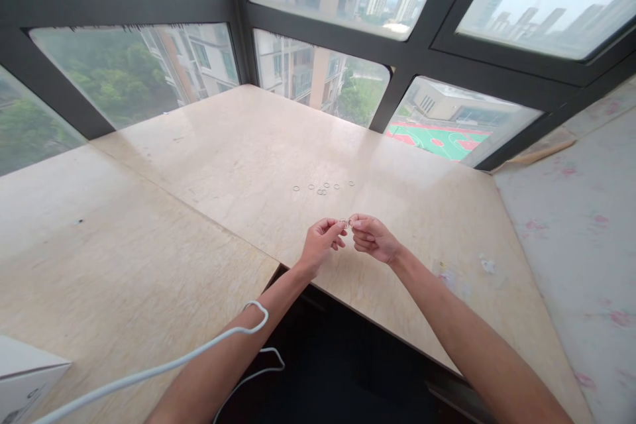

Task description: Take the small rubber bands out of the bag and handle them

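My left hand and my right hand meet just above the near part of the stone-patterned tabletop. Thumb and forefinger of the left pinch a small thin metal ring. The right hand's fingertips grip another such ring, close against the first; whether the two are linked is too small to tell. Beyond my hands several more thin rings lie flat in a loose row, among them a ring at the left end, an overlapping pair and a ring at the right end.
To the right of my right forearm lie a clear plastic bag and a crumpled white scrap. A white cable crosses my left forearm. One white box stands at lower left. Dark-framed windows border the back; a floral wall rises at right.
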Action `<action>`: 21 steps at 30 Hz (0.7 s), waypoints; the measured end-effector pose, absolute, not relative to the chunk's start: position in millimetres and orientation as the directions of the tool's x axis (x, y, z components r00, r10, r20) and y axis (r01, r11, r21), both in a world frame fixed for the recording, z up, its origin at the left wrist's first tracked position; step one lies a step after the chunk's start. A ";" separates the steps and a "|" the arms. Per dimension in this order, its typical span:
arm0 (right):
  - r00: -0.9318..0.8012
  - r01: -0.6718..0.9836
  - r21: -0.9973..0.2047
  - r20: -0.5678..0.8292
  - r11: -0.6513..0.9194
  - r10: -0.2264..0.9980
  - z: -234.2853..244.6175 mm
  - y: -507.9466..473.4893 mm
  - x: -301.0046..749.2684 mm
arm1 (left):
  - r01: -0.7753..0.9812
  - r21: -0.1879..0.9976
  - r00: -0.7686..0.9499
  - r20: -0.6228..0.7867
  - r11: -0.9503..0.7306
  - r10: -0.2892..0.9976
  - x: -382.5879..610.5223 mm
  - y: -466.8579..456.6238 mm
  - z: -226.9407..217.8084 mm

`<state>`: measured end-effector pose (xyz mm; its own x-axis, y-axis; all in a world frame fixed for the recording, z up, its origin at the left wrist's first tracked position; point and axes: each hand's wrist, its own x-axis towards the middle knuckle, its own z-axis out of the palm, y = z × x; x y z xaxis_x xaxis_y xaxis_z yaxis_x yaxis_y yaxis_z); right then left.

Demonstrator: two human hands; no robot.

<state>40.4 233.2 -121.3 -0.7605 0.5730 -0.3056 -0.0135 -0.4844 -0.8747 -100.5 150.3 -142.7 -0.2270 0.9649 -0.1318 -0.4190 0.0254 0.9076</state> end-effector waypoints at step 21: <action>-0.708 0.029 -0.919 -0.297 -0.393 0.641 -131.1 231.0 48.4 | -0.490 0.856 -0.117 -0.255 0.167 0.960 -100.5 152.0 -154.5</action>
